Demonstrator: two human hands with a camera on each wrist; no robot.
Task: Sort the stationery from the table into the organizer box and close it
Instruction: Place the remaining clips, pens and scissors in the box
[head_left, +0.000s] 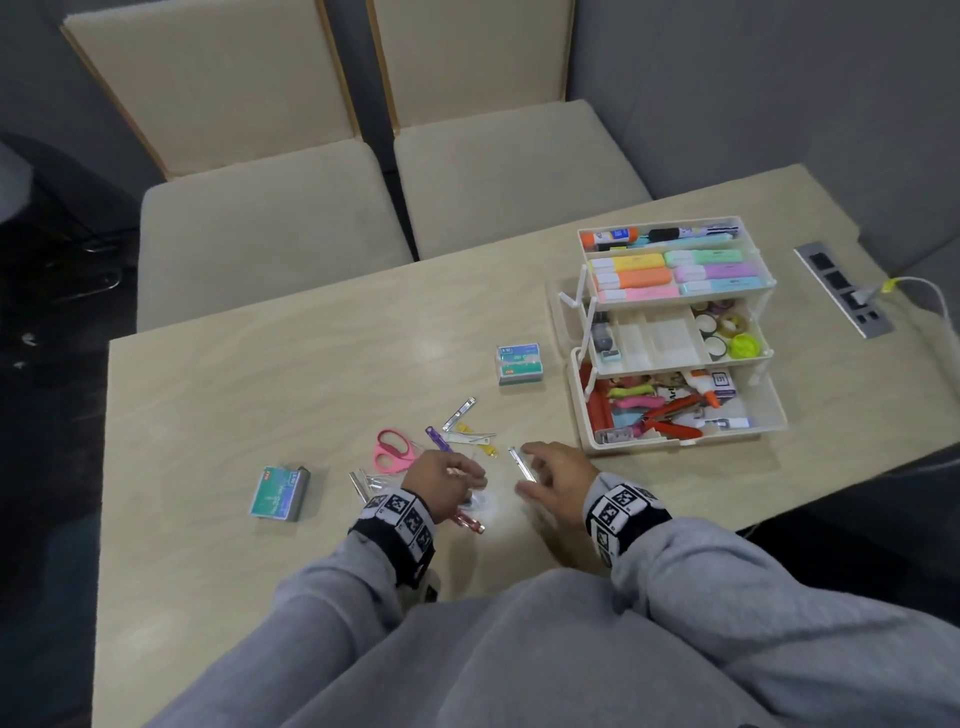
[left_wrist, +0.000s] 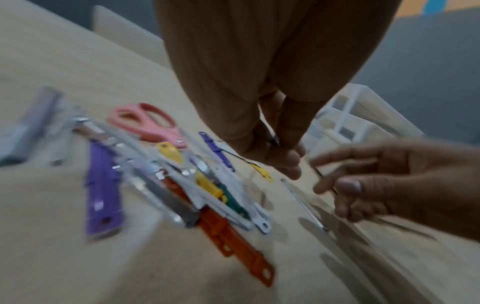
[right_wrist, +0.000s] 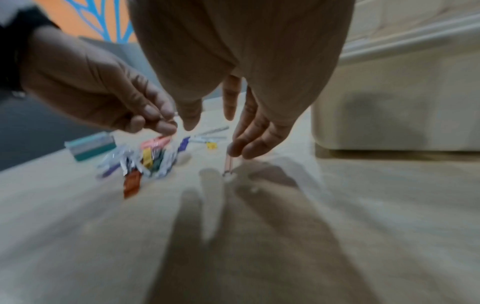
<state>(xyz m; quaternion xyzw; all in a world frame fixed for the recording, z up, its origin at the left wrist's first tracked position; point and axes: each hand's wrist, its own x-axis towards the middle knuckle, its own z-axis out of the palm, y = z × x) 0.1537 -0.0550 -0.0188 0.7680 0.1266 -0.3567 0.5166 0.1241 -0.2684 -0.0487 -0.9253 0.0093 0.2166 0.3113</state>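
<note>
Pale wood surface (head_left: 260, 389) up front, two cream chairs (head_left: 270, 228) tucked behind it, and the organizer box (head_left: 675, 441) standing wide open at the right, its tiers fanned out: highlighters (head_left: 631, 278) on an upper tray, tape rolls (head_left: 727, 332) in the middle, red pliers (head_left: 675, 410) down in the base. Loose stationery lies scattered near the front edge, well apart from the box: pink scissors (head_left: 392, 451), a heap of coloured fastener strips (left_wrist: 182, 185), an orange strip (left_wrist: 233, 242) poking out underneath. One staple box (head_left: 279, 493) sits left of the heap, another staple box (head_left: 519, 364) just beside the organizer. Now the hands: the left hand (head_left: 441, 486) hovers over the pile, fingers curled with thumb to fingertips; blur hides whether anything is pinched. The right hand (head_left: 558, 480) is spread, fingers straight and relaxed, tips down at a thin clear strip (right_wrist: 228, 164) lying on the wood.
</note>
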